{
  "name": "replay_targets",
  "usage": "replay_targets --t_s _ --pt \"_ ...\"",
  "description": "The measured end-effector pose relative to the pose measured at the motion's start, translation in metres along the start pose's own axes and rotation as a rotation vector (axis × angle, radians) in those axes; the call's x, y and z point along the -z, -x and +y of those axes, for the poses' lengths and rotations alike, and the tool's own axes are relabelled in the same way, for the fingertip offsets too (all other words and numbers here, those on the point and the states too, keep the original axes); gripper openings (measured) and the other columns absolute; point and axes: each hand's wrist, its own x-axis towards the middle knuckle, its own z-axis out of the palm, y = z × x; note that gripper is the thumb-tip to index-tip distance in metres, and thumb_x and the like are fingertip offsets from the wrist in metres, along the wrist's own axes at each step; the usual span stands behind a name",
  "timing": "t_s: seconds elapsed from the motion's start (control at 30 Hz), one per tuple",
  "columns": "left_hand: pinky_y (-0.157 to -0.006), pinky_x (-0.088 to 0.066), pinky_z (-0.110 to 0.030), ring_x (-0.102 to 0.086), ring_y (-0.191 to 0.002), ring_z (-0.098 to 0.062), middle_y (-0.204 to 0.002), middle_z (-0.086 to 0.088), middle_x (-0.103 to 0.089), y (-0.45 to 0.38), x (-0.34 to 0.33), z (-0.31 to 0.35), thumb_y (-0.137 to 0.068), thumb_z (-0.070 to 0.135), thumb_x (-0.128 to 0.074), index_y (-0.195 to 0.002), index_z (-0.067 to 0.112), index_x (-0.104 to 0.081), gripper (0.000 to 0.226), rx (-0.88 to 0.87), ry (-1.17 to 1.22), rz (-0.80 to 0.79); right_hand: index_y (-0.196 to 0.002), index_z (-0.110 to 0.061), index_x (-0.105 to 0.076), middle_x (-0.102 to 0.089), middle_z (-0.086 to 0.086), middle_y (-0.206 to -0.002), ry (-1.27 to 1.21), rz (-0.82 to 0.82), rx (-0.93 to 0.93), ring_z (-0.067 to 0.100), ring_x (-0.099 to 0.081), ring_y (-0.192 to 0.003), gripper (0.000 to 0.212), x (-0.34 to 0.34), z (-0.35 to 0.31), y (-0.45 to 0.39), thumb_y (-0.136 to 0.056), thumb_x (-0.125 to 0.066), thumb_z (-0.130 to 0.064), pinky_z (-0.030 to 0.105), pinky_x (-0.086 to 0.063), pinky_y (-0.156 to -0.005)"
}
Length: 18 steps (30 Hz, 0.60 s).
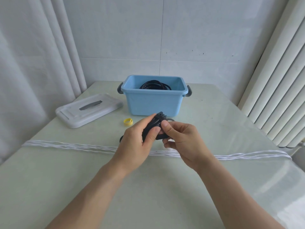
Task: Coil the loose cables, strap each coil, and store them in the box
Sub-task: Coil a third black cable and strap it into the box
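Black cable coil is pinched closed in left hand grip above tabletop; black strap is wrapped by right hand, likely for cinching. Yellow strap is left beside blue box, one coil already stored.

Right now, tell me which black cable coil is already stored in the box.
The black coil in the blue box, leaning at its back. The other black coil is out over the table, gripped by the left hand and right hand.
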Motion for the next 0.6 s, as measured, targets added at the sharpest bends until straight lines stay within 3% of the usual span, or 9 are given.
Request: replay_targets --t_s 0.1,0.17,0.23,0.37,0.47,0.53,0.6 --pt "-0.072 -0.054 -0.026 -0.066 -0.075 -0.007 -0.086 0.014 -0.071 -0.001 -0.001 0.005 -0.096 0.036 -0.051 -0.125 0.03 -0.061 0.031 0.108 0.175 -0.094 -0.078 -0.003 -0.075 -0.071 0.014 -0.074 0.027 0.047 0.041 0.022 -0.054 -0.061 0.027 0.0 0.001 0.0 -0.094 -0.067 -0.023 0.025 -0.044 -0.057" --pt "-0.071 -0.059 -0.043 -0.069 -0.075 -0.026 -0.091 -0.004 -0.073 -0.001 -0.002 0.008 -0.097 0.034 -0.052 -0.119 0.024 -0.065 0.028 0.158 0.274 -0.122 -0.078 0.0 -0.075 -0.071 0.014 -0.069 0.067 0.06 0.089 0.02 -0.056 -0.056 0.026 -0.002 0.0 0.003 -0.094 -0.068 -0.02 0.022 -0.045 -0.054" --pt "-0.073 -0.059 -0.05 -0.069 -0.077 -0.036 -0.09 -0.012 -0.073 -0.001 -0.001 0.01 -0.097 0.031 -0.055 -0.112 0.016 -0.068 0.025 0.162 0.317 -0.126 -0.08 0.006 -0.074 -0.071 0.017 -0.067 0.122 0.072 0.141 0.018 -0.061 -0.051 0.027 -0.004 -0.002 0.004 -0.094 -0.067 -0.016 0.021 -0.049 -0.053" --pt "-0.065 -0.059 -0.044 -0.065 -0.062 -0.024 -0.077 -0.006 -0.071 -0.002 -0.003 0.009 -0.095 0.031 -0.057 -0.104 0.013 -0.07 0.024 0.201 0.337 -0.08 -0.08 0.006 -0.073 -0.073 0.015 -0.068 0.156 0.041 0.16 0.022 -0.066 -0.056 0.027 -0.003 -0.005 0.006 -0.096 -0.065 -0.014 0.022 -0.049 -0.056" --pt "-0.055 -0.05 -0.033 -0.056 -0.054 -0.015 -0.068 -0.006 -0.065 -0.001 -0.008 0.005 -0.098 0.028 -0.056 -0.102 0.017 -0.069 0.018 0.22 0.305 -0.054 -0.08 0.003 -0.074 -0.073 0.016 -0.068 0.224 0.005 0.136 0.022 -0.066 -0.062 0.027 -0.004 -0.007 0.007 -0.097 -0.063 -0.015 0.022 -0.046 -0.058" --pt "-0.056 -0.045 -0.023 -0.055 -0.052 -0.007 -0.063 0.01 -0.063 -0.001 -0.011 0.001 -0.1 0.021 -0.055 -0.113 0.017 -0.066 0.018 0.231 0.265 -0.025 -0.074 0.001 -0.073 -0.07 0.004 -0.061 0.314 0.028 0.144 0.011 -0.057 -0.052 0.028 -0.006 -0.007 0.008 -0.096 -0.061 -0.011 0.02 -0.043 -0.055" --pt "-0.062 -0.044 -0.016 -0.056 -0.055 0.002 -0.061 0.021 -0.061 -0.001 -0.01 -0.001 -0.1 0.018 -0.054 -0.121 0.018 -0.062 0.023 0.232 0.208 -0.02 -0.061 -0.005 -0.066 -0.051 -0.004 -0.051 0.458 0.051 0.176 0.01 -0.039 -0.048 0.034 -0.008 -0.008 0.009 -0.093 -0.06 -0.011 0.024 -0.036 -0.052"
